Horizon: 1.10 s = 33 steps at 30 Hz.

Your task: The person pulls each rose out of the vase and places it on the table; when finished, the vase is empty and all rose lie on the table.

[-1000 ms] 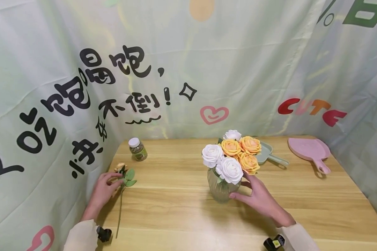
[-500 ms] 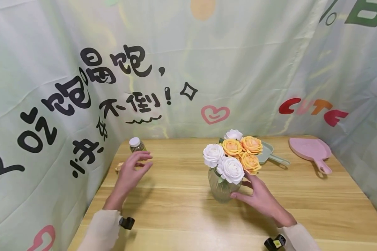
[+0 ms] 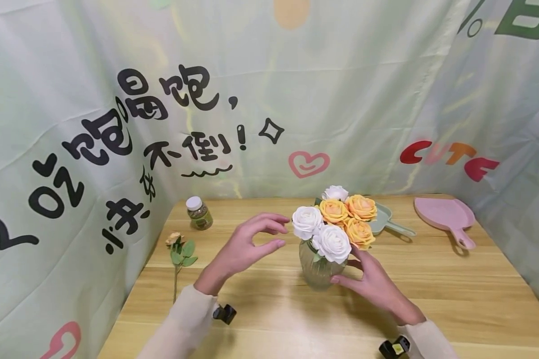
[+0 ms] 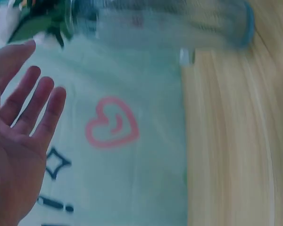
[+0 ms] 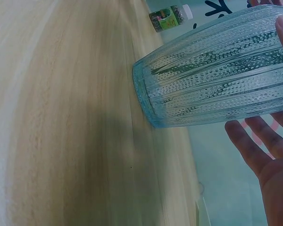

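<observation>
A ribbed clear glass vase [image 5: 212,70] stands upright on the table, holding white roses [image 3: 332,243] and orange roses [image 3: 360,233]. My right hand [image 3: 372,281] grips the vase from its right side, thumb on the near face and fingers round the other side. My left hand [image 3: 253,242] is in the air just left of the flowers, fingers spread and nothing in them. In the left wrist view that hand [image 4: 23,127] shows its palm beside the blurred vase. A single pale orange rose [image 3: 175,239] with green leaves lies at the table's left, its lower stem partly hidden by my left sleeve.
A small jar [image 3: 199,213] with a white lid stands at the back left. Behind the flowers lies a green pan-shaped dustpan [image 3: 381,219], and a pink one [image 3: 444,214] lies farther right. A printed curtain [image 3: 251,65] borders the table.
My left hand has left the single rose at the left and moved right, across to the vase's flowers. My right hand and the vase have stayed in place.
</observation>
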### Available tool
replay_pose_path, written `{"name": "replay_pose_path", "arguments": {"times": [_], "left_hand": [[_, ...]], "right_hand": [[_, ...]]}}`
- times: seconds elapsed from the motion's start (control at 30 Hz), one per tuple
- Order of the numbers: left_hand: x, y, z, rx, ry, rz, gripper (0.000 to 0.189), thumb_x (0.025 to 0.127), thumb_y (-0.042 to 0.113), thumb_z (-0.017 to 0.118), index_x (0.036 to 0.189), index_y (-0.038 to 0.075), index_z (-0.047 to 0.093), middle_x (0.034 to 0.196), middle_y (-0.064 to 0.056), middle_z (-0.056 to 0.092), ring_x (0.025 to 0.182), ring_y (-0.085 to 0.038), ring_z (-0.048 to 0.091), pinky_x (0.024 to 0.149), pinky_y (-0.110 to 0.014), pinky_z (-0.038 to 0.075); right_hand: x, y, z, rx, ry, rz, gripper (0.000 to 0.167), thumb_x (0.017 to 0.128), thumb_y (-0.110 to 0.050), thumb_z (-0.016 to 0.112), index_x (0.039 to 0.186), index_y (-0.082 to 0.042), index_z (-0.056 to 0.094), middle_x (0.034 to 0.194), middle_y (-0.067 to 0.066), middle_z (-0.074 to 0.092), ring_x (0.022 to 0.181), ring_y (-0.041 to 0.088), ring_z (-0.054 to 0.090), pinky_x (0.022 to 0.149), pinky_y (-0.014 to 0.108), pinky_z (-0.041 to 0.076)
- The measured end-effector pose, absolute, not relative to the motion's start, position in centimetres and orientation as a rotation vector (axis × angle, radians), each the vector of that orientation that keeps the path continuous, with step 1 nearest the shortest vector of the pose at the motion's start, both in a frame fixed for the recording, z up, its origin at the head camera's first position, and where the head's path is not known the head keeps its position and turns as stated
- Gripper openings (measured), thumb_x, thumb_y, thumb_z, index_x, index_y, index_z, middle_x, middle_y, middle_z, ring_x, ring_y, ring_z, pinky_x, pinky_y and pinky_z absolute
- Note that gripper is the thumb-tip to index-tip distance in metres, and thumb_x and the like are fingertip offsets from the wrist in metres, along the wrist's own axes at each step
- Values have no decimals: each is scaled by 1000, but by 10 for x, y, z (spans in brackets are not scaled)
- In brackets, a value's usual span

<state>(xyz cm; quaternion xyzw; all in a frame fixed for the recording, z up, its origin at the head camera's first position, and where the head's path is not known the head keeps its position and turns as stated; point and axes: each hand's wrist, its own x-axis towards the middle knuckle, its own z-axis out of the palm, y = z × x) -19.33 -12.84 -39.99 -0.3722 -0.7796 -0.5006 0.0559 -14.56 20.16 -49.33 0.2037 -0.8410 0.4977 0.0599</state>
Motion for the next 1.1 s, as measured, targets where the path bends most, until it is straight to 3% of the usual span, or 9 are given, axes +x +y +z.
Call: {"name": "replay_pose_path", "arguments": {"times": [0.23,0.47,0.53,0.6,0.7,0.77,0.83,0.97,1.1], "left_hand": [[-189,-97,-398,-1243,-2354,-1462,20,96,10,84,114,7,77,133,-8,74,126,-21,69,113,-35,58],[-190,-80,-406,-1327,-2313,-1387,32,99,10,80,131,6,76,135,-9,76,129,-23,67,114,-34,57],[-190,-78,-408,-1327,-2308,-1367,32,101,10,78,133,7,76,137,-8,76,131,-23,67,116,-35,56],[-190,-77,-409,-1311,-2298,-1338,32,101,10,77,133,7,76,138,-8,76,131,-24,68,117,-35,56],[-190,-77,-409,-1239,-2255,-1319,29,101,7,78,130,5,77,131,-11,78,124,-25,72,111,-36,60],[-190,-77,-407,-1180,-2210,-1349,27,100,3,78,127,3,77,125,-14,79,118,-27,75,105,-36,64],[-191,-77,-404,-1130,-2154,-1413,23,100,0,77,123,0,77,120,-16,80,111,-29,77,99,-35,66],[-191,-75,-396,-1065,-2053,-1543,20,100,-2,75,120,-2,75,118,-19,79,106,-35,78,93,-36,68],[-191,-73,-390,-1001,-1995,-1593,23,96,-5,78,118,-5,72,118,-22,76,109,-40,78,97,-40,68]], "right_hand": [[-147,202,-496,625,-2545,1489,97,88,-15,93,165,5,37,161,30,49,129,43,66,104,34,64],[-146,202,-497,621,-2519,1485,93,87,-13,93,163,0,41,160,25,52,135,-7,51,106,30,62],[-146,202,-496,623,-2511,1497,93,87,-12,93,163,0,41,160,25,52,134,-14,47,106,29,61],[-145,202,-495,623,-2508,1507,94,87,-12,93,164,0,40,161,26,51,135,-7,52,105,28,61],[-145,202,-494,609,-2520,1506,96,87,-12,93,164,2,39,160,28,51,137,20,61,105,31,63],[-144,202,-492,598,-2535,1505,97,87,-12,93,164,5,38,160,31,50,135,40,63,104,38,64],[-144,202,-492,586,-2552,1502,97,86,-12,93,163,8,38,159,35,49,133,52,61,104,47,64],[-144,203,-491,581,-2568,1500,95,86,-12,93,160,12,39,158,39,47,129,57,63,103,59,61],[-144,202,-491,586,-2564,1488,95,86,-12,93,161,11,39,158,37,49,131,55,62,104,51,64]]}}
